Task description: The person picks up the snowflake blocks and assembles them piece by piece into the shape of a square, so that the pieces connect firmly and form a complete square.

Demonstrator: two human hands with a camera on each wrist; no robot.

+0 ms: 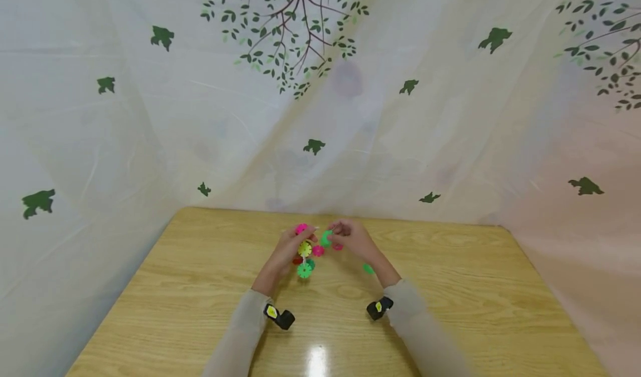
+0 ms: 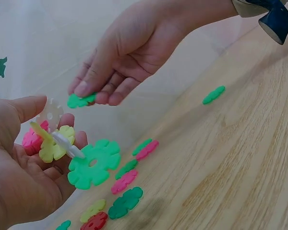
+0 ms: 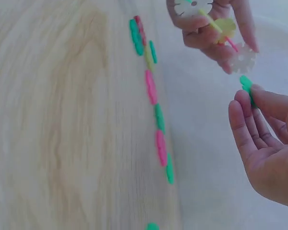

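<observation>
Holding linked discs (image 2: 62,149) with left grip (image 2: 21,167); pinching green disc (image 2: 78,101) with right grip (image 2: 129,52), apart, at two o'clock from white disc (image 2: 54,109) (left-wrist view).

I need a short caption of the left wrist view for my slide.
Left hand holds linked flower-shaped pieces; right hand pinches a separate green piece.
</observation>
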